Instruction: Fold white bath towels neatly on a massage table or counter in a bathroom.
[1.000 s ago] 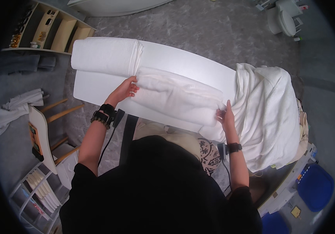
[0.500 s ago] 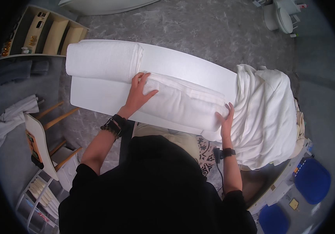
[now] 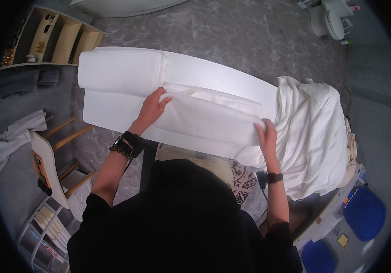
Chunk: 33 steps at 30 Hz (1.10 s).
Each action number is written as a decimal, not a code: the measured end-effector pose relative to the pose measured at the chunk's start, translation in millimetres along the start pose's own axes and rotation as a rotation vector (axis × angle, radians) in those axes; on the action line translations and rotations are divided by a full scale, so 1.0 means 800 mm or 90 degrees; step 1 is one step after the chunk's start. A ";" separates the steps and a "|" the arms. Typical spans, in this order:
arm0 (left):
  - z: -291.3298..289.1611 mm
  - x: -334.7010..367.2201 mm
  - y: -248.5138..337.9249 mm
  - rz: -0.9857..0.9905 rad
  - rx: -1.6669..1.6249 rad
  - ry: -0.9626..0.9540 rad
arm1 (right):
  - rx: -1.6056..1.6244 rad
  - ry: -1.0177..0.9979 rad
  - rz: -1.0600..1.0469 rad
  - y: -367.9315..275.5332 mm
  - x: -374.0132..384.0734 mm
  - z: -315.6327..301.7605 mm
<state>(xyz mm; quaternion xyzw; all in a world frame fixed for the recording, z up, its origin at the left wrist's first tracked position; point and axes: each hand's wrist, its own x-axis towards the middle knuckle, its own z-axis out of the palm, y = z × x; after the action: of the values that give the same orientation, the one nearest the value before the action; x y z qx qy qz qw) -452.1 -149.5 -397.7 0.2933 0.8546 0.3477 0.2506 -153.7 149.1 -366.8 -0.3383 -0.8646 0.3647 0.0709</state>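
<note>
A long folded white towel (image 3: pixel 209 116) lies along the near side of a white table (image 3: pixel 213 68). My left hand (image 3: pixel 153 104) pinches its left end, thumb and fingers closed on the far corner. At the right end my right hand (image 3: pixel 267 135) grips the towel's edge between thumb and fingers. Between the hands the towel's upper layer is drawn fairly smooth, with folded edges showing along its far side. A second folded white towel (image 3: pixel 118 70) rests at the table's left end, just beyond my left hand.
Right of the table is a heap of loose white cloth (image 3: pixel 311 136). A wooden shelf unit (image 3: pixel 63 43) stands at the far left, with a chair (image 3: pixel 47 168) nearer on that side. Blue stool seats (image 3: pixel 364 214) are at the lower right. A toilet (image 3: pixel 334 25) stands far right.
Both hands have closed on the towel's ends, where their fingers were more spread before. My left hand has shifted slightly left and nearer. The towel's upper layer looks flatter.
</note>
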 end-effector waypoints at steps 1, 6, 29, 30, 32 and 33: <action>0.007 0.006 -0.007 0.029 0.022 0.049 | -0.029 0.057 -0.092 0.011 0.014 0.014; 0.024 0.017 0.055 0.233 0.220 0.265 | -0.086 0.098 -0.110 0.032 0.047 0.052; 0.017 0.034 0.052 0.295 0.129 -0.087 | -0.097 -0.140 0.016 0.027 0.052 0.012; 0.021 0.031 0.043 0.260 0.223 -0.206 | -0.103 -0.167 0.014 0.033 0.051 0.009; 0.020 0.029 0.026 0.195 0.312 -0.308 | -0.063 -0.230 0.033 0.015 0.055 -0.005; 0.016 0.031 0.024 0.198 0.308 -0.308 | -0.021 -0.292 0.055 0.005 0.055 -0.014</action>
<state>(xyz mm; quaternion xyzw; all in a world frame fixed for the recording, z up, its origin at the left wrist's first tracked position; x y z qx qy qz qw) -454.8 -115.9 -397.0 0.5436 0.7734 0.0906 0.3132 -181.3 185.8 -367.0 -0.2847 -0.8487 0.4202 -0.1486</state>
